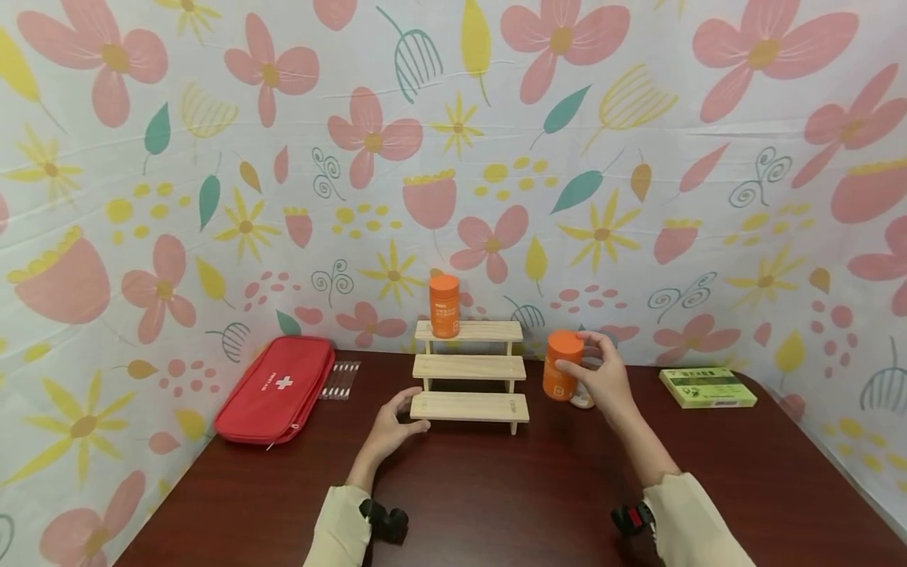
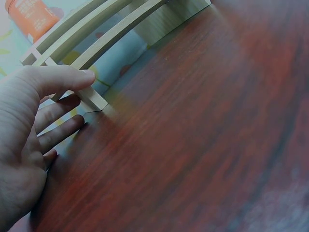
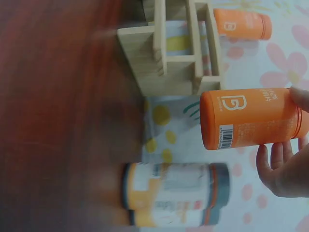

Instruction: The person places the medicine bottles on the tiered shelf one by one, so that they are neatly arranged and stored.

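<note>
A wooden three-step rack [image 1: 469, 405] stands on the table. My left hand [image 1: 390, 429] holds its lowest step at the left end, the thumb [image 2: 72, 79] in front and other fingers behind. One orange bottle [image 1: 444, 309] stands upright on the top step, towards the left. My right hand [image 1: 605, 378] grips a second orange bottle [image 3: 251, 117] near its cap, raised just right of the rack. In the right wrist view this bottle shows a white "B" logo and a barcode. Behind it are two white-and-yellow bottles [image 3: 171, 186] with dark lids, mostly hidden in the head view.
On the left lies a red first aid pouch [image 1: 276, 390], with a clear pack of cotton swabs [image 1: 341, 380] beside it. A yellow-green box [image 1: 707, 387] lies at the back right. A flower-patterned cloth [image 1: 496, 157] rises behind the dark wooden table [image 1: 496, 496].
</note>
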Tool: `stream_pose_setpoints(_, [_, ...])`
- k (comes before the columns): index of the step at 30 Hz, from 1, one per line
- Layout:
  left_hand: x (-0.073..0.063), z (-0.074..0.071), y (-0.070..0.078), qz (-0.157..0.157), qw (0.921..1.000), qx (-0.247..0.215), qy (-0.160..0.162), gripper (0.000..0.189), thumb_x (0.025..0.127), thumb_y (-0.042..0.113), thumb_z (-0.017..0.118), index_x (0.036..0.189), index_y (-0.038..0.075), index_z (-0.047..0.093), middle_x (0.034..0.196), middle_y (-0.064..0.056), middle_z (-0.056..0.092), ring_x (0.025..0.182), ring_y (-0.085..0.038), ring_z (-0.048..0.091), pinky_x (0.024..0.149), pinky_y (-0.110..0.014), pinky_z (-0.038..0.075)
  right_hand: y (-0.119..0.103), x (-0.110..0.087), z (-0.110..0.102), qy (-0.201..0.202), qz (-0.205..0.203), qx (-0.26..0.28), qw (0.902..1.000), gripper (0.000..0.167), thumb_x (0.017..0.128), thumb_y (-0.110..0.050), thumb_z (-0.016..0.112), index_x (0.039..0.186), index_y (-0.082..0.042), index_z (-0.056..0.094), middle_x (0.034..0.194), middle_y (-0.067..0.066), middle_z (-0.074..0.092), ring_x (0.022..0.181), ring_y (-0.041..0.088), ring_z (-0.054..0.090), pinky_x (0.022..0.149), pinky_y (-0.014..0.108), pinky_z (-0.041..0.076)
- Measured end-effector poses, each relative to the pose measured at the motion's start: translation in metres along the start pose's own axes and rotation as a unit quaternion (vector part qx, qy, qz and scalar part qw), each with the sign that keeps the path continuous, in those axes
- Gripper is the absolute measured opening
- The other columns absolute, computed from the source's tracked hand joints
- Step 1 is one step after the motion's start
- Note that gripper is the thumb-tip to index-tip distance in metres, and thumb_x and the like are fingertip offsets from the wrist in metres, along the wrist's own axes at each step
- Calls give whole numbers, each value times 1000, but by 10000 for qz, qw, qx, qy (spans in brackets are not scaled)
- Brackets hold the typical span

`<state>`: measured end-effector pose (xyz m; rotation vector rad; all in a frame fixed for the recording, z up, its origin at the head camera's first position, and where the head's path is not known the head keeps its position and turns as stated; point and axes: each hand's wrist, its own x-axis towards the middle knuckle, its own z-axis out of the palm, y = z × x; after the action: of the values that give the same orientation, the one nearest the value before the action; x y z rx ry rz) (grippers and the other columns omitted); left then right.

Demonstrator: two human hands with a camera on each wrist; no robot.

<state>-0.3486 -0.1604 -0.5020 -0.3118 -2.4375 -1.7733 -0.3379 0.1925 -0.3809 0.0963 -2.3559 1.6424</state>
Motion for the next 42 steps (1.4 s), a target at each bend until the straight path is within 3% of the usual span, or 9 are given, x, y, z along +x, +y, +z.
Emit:
stream_pose_setpoints(7, [1, 1, 1, 7, 10000, 22, 21, 62, 79, 9, 78, 136, 12, 55, 130, -14, 64, 116, -30, 56, 97, -50, 42, -24, 14, 7, -256, -520, -54, 9983, 64, 89, -24, 72, 140, -5, 39, 133, 21, 46, 119, 33, 48, 104, 50, 40])
stream_pose_setpoints(16, [1, 0, -1, -8, 10000, 0, 96, 61, 79, 9, 79, 135, 12, 56, 129, -14, 64, 116, -30, 56, 97, -49, 42, -41, 39, 26, -353, -917, -11, 9952, 59, 88, -17, 73, 137, -3, 43, 129, 19, 48, 116, 30, 49, 100, 45, 44])
stream_pose_setpoints(30, [-1, 2, -2, -45, 9999, -19, 99, 61, 79, 7, 78, 136, 13, 56, 130, -14, 64, 115, -29, 56, 96, -50, 42, -52, 73, 56, 90, -666, 249, 9974, 58, 85, -15, 75, 134, -3, 46, 126, 20, 50, 114, 32, 49, 97, 47, 46])
stream_pose_setpoints(42, [1, 1, 0, -68, 9999, 66, 74, 61, 79, 7, 78, 136, 13, 56, 132, -14, 63, 117, -31, 55, 98, -50, 42, -59, 85, 74, 160, -613, 172, 9978, 60, 85, -18, 75, 136, -3, 46, 128, 21, 52, 116, 34, 51, 99, 47, 45])
